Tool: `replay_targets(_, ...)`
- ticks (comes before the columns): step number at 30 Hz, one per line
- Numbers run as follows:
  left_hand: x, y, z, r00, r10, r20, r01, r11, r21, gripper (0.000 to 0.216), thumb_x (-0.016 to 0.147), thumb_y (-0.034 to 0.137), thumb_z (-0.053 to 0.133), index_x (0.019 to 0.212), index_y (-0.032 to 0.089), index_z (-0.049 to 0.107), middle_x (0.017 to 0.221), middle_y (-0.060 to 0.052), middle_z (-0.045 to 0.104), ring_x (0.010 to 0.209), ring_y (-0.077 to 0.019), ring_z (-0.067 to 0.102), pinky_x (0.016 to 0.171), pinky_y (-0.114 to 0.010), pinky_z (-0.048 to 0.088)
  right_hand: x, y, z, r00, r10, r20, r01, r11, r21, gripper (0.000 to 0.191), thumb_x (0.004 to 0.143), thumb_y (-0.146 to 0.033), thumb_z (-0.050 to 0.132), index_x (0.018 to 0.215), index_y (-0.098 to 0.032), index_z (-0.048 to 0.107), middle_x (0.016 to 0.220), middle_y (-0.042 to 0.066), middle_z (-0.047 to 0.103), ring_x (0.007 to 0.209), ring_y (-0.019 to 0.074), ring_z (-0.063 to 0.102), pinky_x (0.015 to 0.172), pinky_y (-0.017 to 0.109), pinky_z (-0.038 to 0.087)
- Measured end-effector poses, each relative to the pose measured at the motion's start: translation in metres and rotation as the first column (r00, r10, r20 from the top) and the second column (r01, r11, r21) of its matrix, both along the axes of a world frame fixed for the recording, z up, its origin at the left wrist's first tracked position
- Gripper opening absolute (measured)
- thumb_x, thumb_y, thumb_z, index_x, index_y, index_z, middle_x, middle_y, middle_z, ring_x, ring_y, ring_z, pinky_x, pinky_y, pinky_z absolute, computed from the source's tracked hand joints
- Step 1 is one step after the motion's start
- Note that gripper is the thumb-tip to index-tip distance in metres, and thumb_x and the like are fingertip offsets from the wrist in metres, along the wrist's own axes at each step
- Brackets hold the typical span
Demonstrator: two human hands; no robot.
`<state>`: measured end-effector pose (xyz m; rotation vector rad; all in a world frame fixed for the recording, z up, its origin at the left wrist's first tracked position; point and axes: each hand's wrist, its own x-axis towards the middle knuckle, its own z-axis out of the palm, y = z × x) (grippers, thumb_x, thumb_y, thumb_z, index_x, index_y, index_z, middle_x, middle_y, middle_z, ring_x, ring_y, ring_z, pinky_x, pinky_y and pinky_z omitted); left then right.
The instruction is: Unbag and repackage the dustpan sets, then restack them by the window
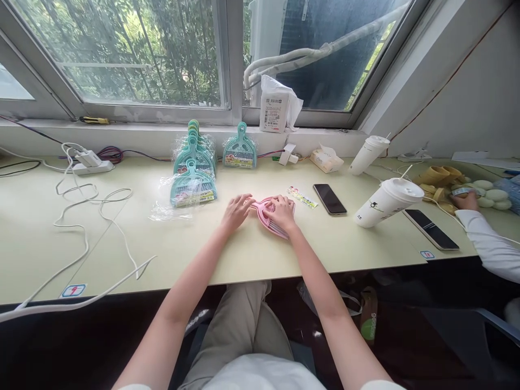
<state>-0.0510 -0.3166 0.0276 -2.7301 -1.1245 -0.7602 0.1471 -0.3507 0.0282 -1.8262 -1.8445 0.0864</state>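
A small pink dustpan and brush set (pixel 265 218) lies on the table in front of me, its handle pointing left. My left hand (pixel 238 211) has its fingers closed at the handle end. Over the wider part rests my right hand (pixel 280 211), fingers curled around the edge of the pan; it hides some of the bristles. Just beyond, to the right, a printed label strip (pixel 301 197) lies flat. To the left sits a teal dustpan and brush set (pixel 193 187) in clear film, with crinkled plastic wrap (pixel 168 203) beside it.
Behind stand several wrapped teal sets (pixel 193 149) and a single teal set (pixel 240 146). Rightward are a phone (pixel 330 199), a white cup with straw (pixel 388 200) and a second phone (pixel 431 229). White cables (pixel 85 233) trail at left. Another person's hand (pixel 465 200) works far right.
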Motion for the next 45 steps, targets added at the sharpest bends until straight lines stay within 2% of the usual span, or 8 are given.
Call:
replay_targets(5,-0.006,0.004,-0.003,0.992,-0.062,-0.109,0.065,0.998,0.022,0.03,0.091,0.015,0.04,0.114,0.023,0.058,0.119,-0.008,0.058,0.111,-0.0224,0.05,0.096,-0.037,0.037,-0.001,0.0,-0.001,0.997,0.072,-0.016,-0.072,0.997,-0.007,0.018,0.079,-0.041,0.06,0.084,-0.025,0.067,0.111,0.004,0.056,0.108,0.0243,0.044,0.092,0.039,0.029)
replay_targets(11,-0.007,0.001,0.002,0.979,-0.108,-0.174,0.112,0.994,0.01,0.031,0.092,0.016,0.039,0.115,0.021,0.059,0.117,-0.011,0.058,0.111,-0.0228,0.051,0.095,-0.037,0.039,0.001,0.003,-0.004,0.99,0.083,-0.114,-0.089,0.995,-0.047,0.018,0.078,-0.04,0.06,0.084,-0.024,0.067,0.113,0.005,0.056,0.11,0.0249,0.044,0.087,0.036,0.033)
replay_targets(19,-0.003,0.003,-0.001,0.972,-0.188,-0.141,0.188,0.982,-0.012,0.028,0.09,0.013,0.044,0.112,0.017,0.06,0.121,-0.011,0.059,0.116,-0.021,0.051,0.099,-0.037,0.042,0.001,0.005,-0.006,0.984,0.067,-0.164,-0.078,0.995,-0.066,0.016,0.076,-0.04,0.062,0.082,-0.026,0.068,0.114,0.004,0.057,0.112,0.0256,0.043,0.088,0.038,0.032)
replay_targets(24,-0.003,0.009,-0.011,0.979,-0.147,-0.143,0.145,0.989,-0.023,0.033,0.087,0.005,0.045,0.112,0.018,0.06,0.121,-0.01,0.06,0.111,-0.0192,0.055,0.093,-0.034,0.047,0.001,0.008,-0.007,0.982,0.067,-0.176,-0.081,0.994,-0.078,0.016,0.075,-0.039,0.063,0.081,-0.025,0.068,0.113,0.004,0.058,0.109,0.0254,0.045,0.088,0.038,0.033)
replay_targets(29,-0.001,0.014,-0.019,0.987,-0.114,-0.115,0.111,0.993,-0.036,0.035,0.086,0.005,0.045,0.113,0.02,0.059,0.12,-0.01,0.061,0.11,-0.0188,0.057,0.087,-0.032,0.05,0.0,0.01,-0.007,0.98,0.064,-0.189,-0.079,0.994,-0.073,0.015,0.074,-0.038,0.063,0.079,-0.025,0.068,0.11,0.003,0.059,0.108,0.0249,0.046,0.088,0.037,0.033)
replay_targets(35,-0.001,0.026,-0.016,0.98,-0.063,-0.188,0.052,0.997,-0.061,0.037,0.084,0.005,0.043,0.115,0.019,0.056,0.12,-0.012,0.058,0.112,-0.0204,0.055,0.091,-0.031,0.046,-0.004,0.026,-0.008,0.982,0.021,-0.186,-0.041,0.994,-0.104,0.016,0.074,-0.039,0.063,0.082,-0.027,0.069,0.112,0.003,0.059,0.11,0.0254,0.045,0.09,0.04,0.033)
replay_targets(40,0.004,0.049,-0.011,0.982,-0.04,-0.183,0.037,0.999,-0.019,0.033,0.084,0.006,0.038,0.108,0.017,0.058,0.112,-0.015,0.058,0.109,-0.0253,0.054,0.096,-0.04,0.04,-0.014,0.057,-0.007,0.984,-0.009,-0.178,-0.012,0.993,-0.12,0.018,0.074,-0.04,0.062,0.084,-0.026,0.069,0.114,0.003,0.059,0.111,0.0257,0.045,0.092,0.041,0.033)
replay_targets(45,0.01,0.069,-0.016,0.984,-0.023,-0.176,0.026,1.0,0.015,0.04,0.084,0.005,0.032,0.113,0.016,0.058,0.112,-0.019,0.057,0.105,-0.0297,0.054,0.094,-0.048,0.036,-0.023,0.079,0.0,0.992,-0.004,-0.127,-0.018,0.985,-0.171,0.022,0.076,-0.042,0.058,0.085,-0.025,0.07,0.117,0.005,0.059,0.113,0.0276,0.044,0.093,0.042,0.032)
